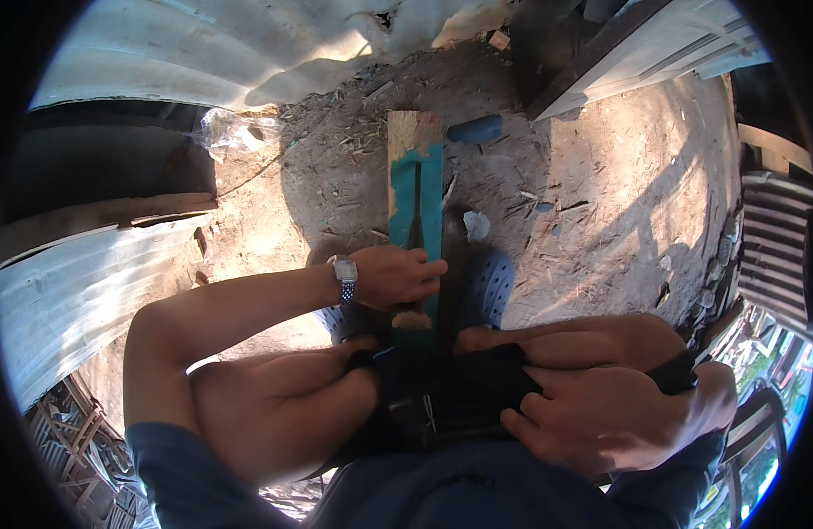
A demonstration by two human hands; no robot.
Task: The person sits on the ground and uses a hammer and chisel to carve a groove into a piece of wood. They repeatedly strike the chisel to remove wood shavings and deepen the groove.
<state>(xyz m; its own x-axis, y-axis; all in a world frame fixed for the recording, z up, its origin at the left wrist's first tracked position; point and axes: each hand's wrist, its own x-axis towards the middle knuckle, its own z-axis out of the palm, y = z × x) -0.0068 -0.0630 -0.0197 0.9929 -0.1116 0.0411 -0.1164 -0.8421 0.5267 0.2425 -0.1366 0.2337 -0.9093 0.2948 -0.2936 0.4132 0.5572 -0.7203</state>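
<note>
A wooden board point(431, 181) with worn green paint and bare wood at its far end lies lengthwise on the ground between my feet. On it is a long, thin dark piece point(416, 198), narrow at the far end and widening toward me; I cannot tell its exact kind. My left hand point(398, 275), with a silver wristwatch point(344, 275) on the wrist, is closed over the near end of that piece, against the board. My right hand point(600, 419) is curled by my right thigh, away from the board. Its fingertips are partly hidden, and I cannot see what it holds, if anything.
Blue clogs point(490, 286) are on my feet, either side of the board. A blue object point(475, 130) lies by the board's far end. Corrugated metal sheets point(221, 44) stand ahead and to the left, a pale panel point(653, 53) ahead right. Clear plastic point(234, 132) lies on the left.
</note>
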